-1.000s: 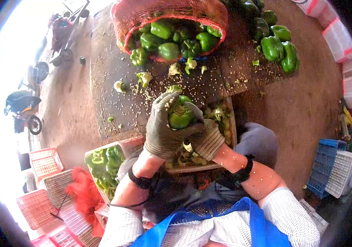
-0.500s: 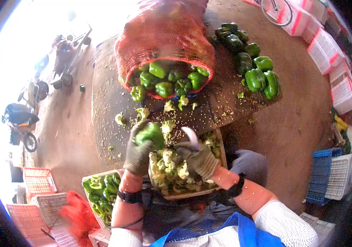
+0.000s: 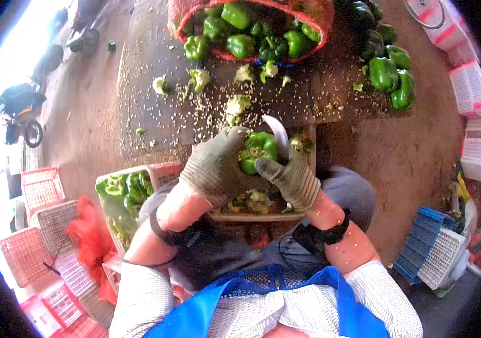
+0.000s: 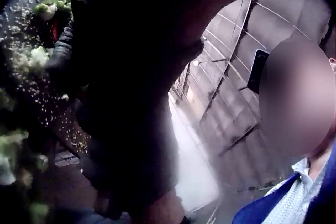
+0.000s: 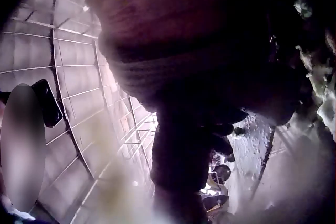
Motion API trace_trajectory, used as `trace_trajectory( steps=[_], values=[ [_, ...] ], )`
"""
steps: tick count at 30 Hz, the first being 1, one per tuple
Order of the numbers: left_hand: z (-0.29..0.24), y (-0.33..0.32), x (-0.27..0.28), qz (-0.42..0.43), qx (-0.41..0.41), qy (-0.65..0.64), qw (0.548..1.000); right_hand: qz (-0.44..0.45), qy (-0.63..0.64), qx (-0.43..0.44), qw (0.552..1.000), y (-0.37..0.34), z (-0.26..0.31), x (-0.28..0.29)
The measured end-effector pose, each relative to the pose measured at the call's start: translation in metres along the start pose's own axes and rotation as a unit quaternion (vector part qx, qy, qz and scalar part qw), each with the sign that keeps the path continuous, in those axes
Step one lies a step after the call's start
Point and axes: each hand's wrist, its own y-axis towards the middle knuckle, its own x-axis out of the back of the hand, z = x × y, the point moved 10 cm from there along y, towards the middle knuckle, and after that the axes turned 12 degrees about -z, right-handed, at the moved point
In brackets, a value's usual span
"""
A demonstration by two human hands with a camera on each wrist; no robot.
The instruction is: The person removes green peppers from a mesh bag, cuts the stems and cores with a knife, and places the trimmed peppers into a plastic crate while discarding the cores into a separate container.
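In the head view my gloved left hand (image 3: 218,164) grips a green pepper (image 3: 258,147) from its left side, its cut or stem end facing up. My gloved right hand (image 3: 292,181) holds a pale curved blade (image 3: 277,133) that rises beside the pepper, and its thumb lies at the pepper's lower right. Beneath both hands is a crate (image 3: 240,216) of pale pepper cores (image 3: 258,200). A core (image 3: 238,105) lies just beyond the hands among scattered seeds. Both wrist views show the hands as dark shapes, with finger detail hidden.
A red mesh sack (image 3: 330,12) of green peppers (image 3: 240,46) lies open at the top, with more peppers (image 3: 383,74) to its right. A crate of peppers (image 3: 137,189) stands left of my legs. Stacked baskets (image 3: 43,188) line the left; blue (image 3: 421,245) and white ones stand right.
Half a second ago the hands were apart, with the pepper blurred in my left hand. They have come together, bringing pepper and blade side by side. The head view has shifted.
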Motion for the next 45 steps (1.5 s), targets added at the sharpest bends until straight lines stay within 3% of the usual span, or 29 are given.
trace_trajectory(
  steps=[3, 6, 11, 13, 15, 17, 21, 24, 27, 29, 31, 33, 34, 35, 36, 38, 40, 45],
  values=[
    [0.007, -0.005, -0.018, 0.069, 0.020, 0.011, 0.997, -0.012, -0.045, 0.005, 0.999, -0.004, -0.008, 0.008],
    [-0.004, -0.009, -0.029, 0.147, -0.076, 0.105, 0.981, 0.004, 0.009, -0.079, 0.997, -0.019, -0.016, 0.005],
    [-0.011, -0.020, -0.032, 0.145, -0.150, -0.015, 0.978, 0.023, 0.098, -0.230, 0.968, -0.043, -0.034, -0.004],
    [-0.025, -0.016, -0.018, 0.095, -0.203, -0.066, 0.972, 0.031, 0.099, -0.263, 0.959, -0.048, -0.040, -0.003],
    [-0.026, -0.014, -0.014, 0.100, -0.216, 0.049, 0.970, 0.032, 0.125, -0.294, 0.947, -0.049, -0.031, -0.004],
    [-0.039, -0.010, 0.003, 0.030, -0.244, 0.030, 0.969, 0.037, 0.172, -0.301, 0.937, -0.046, -0.021, -0.009],
    [-0.035, 0.006, 0.020, 0.028, -0.227, 0.042, 0.973, 0.038, 0.121, -0.230, 0.965, -0.022, -0.001, -0.011],
    [-0.011, 0.015, 0.020, -0.043, -0.129, 0.035, 0.990, 0.024, 0.091, -0.097, 0.991, -0.001, 0.014, -0.011],
    [0.018, 0.003, 0.002, 0.038, 0.052, -0.148, 0.987, -0.023, 0.003, 0.045, 0.999, 0.006, 0.035, -0.003],
    [0.031, -0.015, -0.010, 0.081, 0.173, -0.274, 0.943, -0.021, -0.035, 0.078, 0.996, -0.004, 0.034, -0.005],
    [0.024, -0.025, -0.007, 0.051, 0.239, -0.454, 0.857, -0.007, -0.082, 0.101, 0.992, -0.012, 0.040, -0.006],
    [0.028, -0.029, -0.007, 0.055, 0.275, -0.533, 0.798, 0.000, -0.187, 0.184, 0.965, -0.020, 0.055, -0.003],
    [0.019, -0.027, -0.006, 0.067, 0.263, -0.520, 0.810, 0.007, -0.238, 0.231, 0.943, -0.021, 0.065, -0.005],
    [0.010, -0.025, -0.005, 0.078, 0.251, -0.506, 0.822, 0.014, -0.156, 0.155, 0.975, -0.020, 0.055, -0.002],
    [0.002, -0.021, -0.003, 0.071, 0.211, -0.486, 0.845, 0.013, -0.174, 0.163, 0.971, -0.021, 0.059, -0.001],
    [-0.011, -0.017, 0.001, 0.083, 0.208, -0.431, 0.874, 0.011, -0.212, 0.176, 0.961, -0.023, 0.074, -0.001],
    [-0.018, -0.009, 0.008, 0.078, 0.119, -0.315, 0.939, -0.006, -0.210, 0.175, 0.962, -0.024, 0.076, 0.007],
    [-0.020, 0.002, 0.006, 0.085, 0.061, -0.333, 0.937, -0.003, -0.209, 0.196, 0.958, -0.026, 0.081, 0.008]
  ],
)
